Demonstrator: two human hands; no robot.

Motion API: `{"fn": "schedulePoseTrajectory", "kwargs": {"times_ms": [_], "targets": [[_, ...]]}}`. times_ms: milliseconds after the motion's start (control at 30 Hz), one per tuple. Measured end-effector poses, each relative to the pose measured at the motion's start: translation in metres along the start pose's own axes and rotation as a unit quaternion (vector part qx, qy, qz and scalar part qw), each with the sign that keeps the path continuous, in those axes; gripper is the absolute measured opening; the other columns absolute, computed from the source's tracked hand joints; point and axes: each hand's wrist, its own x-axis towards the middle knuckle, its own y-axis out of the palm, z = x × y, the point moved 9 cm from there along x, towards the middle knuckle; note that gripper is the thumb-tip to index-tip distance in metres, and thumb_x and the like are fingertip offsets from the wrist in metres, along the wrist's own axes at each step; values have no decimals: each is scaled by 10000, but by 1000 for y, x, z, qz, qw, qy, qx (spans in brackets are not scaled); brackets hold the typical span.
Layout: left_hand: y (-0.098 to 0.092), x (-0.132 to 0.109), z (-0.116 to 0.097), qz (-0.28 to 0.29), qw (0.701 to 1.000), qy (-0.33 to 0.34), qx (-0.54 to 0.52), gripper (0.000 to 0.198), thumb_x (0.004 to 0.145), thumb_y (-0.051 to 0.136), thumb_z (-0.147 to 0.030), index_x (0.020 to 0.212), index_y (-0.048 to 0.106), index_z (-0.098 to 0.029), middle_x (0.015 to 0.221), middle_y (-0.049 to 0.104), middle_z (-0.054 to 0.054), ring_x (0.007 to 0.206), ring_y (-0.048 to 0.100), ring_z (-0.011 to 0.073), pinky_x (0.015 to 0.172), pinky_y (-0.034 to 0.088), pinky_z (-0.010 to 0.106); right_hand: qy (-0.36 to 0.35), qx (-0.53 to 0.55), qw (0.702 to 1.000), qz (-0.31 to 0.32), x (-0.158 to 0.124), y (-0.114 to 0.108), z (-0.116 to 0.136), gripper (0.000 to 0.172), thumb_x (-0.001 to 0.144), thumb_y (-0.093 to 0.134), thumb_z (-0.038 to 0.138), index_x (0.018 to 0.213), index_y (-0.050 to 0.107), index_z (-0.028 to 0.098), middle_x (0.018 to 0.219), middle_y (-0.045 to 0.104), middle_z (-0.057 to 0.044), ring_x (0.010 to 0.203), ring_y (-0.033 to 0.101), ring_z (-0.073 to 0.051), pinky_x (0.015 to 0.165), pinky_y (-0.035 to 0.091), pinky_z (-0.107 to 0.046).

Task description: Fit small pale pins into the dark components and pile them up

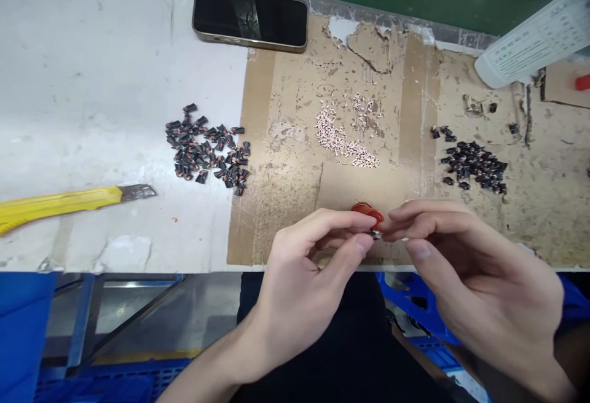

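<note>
My left hand is closed in a pinch near the table's front edge, thumb and forefinger on a small part with a red round piece and a dark, shiny bit beneath it. Another red-brown round piece shows just behind; whether the two are joined I cannot tell. Close by on the right, my right hand has its thumb and fingertips drawn together, with a tiny pale piece showing between them. Beyond the hands, a heap of tiny pale pieces lies on the cardboard.
Small black parts with copper-coloured bits are heaped on the left, and more black parts on the right. A yellow utility knife lies at far left, blade exposed. A phone rests at the back; a white bottle stands back right.
</note>
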Motion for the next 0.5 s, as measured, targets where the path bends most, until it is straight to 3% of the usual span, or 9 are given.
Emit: {"fn": "schedulePoseTrajectory", "kwargs": {"times_ms": [267,500], "targets": [[3,0,-3,3,1000,5,-1,195,925,752,-78,983,817,-253,945,835,-12,798,798,139,738,686,195,19,66,997,27,1,8,1,112,998,661,164,980,674,274,1070,718,-45,962,737,-168,768,657,-216],[3,-2,-7,15,1000,12,8,195,933,750,-85,991,814,-260,956,835,-8,789,792,153,743,699,240,10,59,997,40,2,8,0,117,991,670,155,1000,682,271,1098,727,-44,1011,737,-169,773,650,-205]]}}
